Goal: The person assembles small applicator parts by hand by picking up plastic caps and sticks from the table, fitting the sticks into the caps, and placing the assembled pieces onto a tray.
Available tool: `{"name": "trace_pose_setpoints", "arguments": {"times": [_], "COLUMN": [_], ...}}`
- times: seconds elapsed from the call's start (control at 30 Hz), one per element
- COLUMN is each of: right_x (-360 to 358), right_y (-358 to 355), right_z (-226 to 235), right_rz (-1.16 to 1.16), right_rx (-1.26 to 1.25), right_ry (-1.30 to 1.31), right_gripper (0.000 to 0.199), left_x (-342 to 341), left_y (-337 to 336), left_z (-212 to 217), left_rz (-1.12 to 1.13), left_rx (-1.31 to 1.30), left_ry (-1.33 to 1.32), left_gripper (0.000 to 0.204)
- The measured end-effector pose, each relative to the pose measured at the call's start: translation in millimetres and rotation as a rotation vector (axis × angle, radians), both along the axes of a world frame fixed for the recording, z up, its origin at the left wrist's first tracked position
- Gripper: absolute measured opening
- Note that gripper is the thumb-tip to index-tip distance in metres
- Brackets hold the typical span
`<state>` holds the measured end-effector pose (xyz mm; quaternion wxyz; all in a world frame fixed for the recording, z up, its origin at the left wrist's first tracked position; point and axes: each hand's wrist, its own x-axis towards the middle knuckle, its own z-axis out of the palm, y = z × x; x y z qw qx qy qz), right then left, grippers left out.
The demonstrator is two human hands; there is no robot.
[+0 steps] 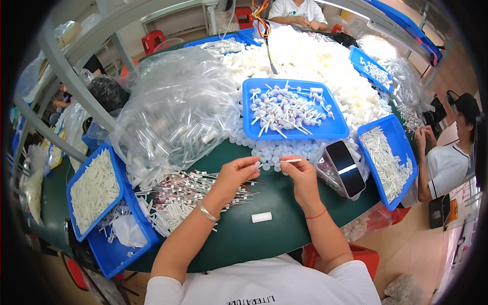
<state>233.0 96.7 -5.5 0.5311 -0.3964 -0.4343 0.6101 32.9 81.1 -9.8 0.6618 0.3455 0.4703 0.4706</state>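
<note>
Between both hands' fingers [291,163], white stick [294,160] held.

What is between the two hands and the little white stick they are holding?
Nothing visible is. The left hand and the right hand meet at the small white stick, with fingertips on it. The piled white caps lie behind, not between.

clear plastic bag [175,109] left of centre, dark phone screen [345,168] right
</note>
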Motion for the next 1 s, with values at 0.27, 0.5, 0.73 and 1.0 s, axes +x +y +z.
{"name": "trace_pose_setpoints", "arguments": {"times": [0.27, 0.5, 0.73, 1.0], "right_x": [-9.3, -8.8, -8.4, -10.3], "right_y": [-15.7, -20.5, -20.0, -21.2], "right_z": [8.6, 16.2, 14.5, 12.2], "right_rz": [0.058, 0.069, 0.098, 0.107], "right_rx": [0.126, 0.278, 0.397, 0.274], "right_ry": [-0.015, -0.183, -0.269, -0.209], "right_gripper": [0.017, 0.016, 0.016, 0.017], "left_x": [2.6, 1.5, 0.8, 0.1], "left_y": [-36.6, -41.9, -46.0, -47.7], "left_z": [13.5, 13.0, 14.1, 13.0], "left_rz": [0.02, 0.091, 0.144, 0.143], "left_rx": [0.001, 0.02, 0.023, 0.015], "left_ry": [-0.526, -0.596, -0.506, -0.438], "left_gripper": [0.037, 0.034, 0.033, 0.034]}}
